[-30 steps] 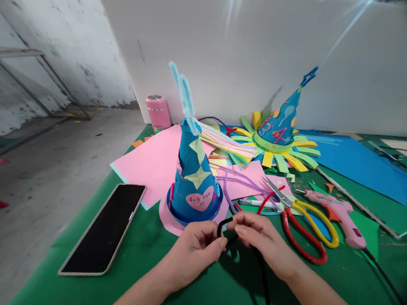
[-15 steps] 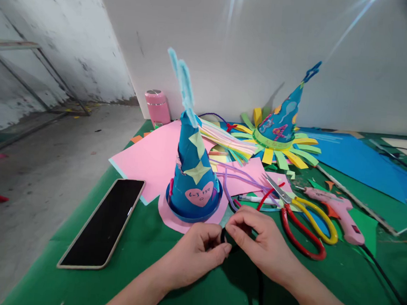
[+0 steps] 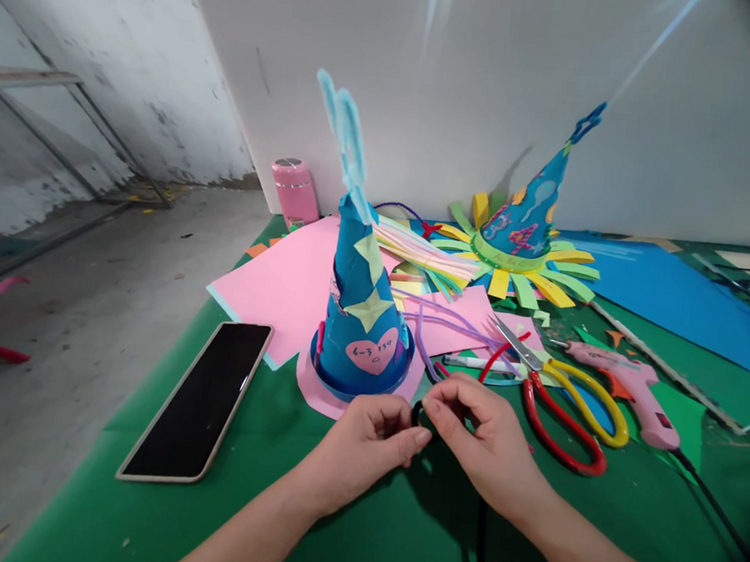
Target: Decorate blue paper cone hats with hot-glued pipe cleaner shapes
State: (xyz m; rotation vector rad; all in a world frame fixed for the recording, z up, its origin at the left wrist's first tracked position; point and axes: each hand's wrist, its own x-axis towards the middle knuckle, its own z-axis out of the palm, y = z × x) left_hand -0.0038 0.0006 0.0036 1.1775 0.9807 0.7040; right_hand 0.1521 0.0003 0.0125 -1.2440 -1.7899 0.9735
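My left hand (image 3: 368, 441) and my right hand (image 3: 483, 432) meet in front of a blue paper cone hat (image 3: 338, 330). Both pinch a thin black cord (image 3: 482, 549), which bends in a small curve between the fingertips. Its long end hangs below my right hand towards the table's front; its exact material is unclear. The cone hat carries pale green stars, a pink heart with writing and light blue fuzzy loops at its tip. It stands upright on a pink paper piece (image 3: 306, 379), just beyond my left hand.
Red-and-yellow scissors (image 3: 565, 417) and a pink glue gun (image 3: 644, 397) lie right of my hands. A phone (image 3: 200, 406) lies left. Behind are a second cone hat (image 3: 526, 215), pink paper (image 3: 284, 282), blue sheets (image 3: 685, 301) and a pink bottle (image 3: 295, 195).
The view has shifted slightly, so the table things appear a little higher and further right. The fingertips have moved a little apart, and more of the black cord's curve shows between them.
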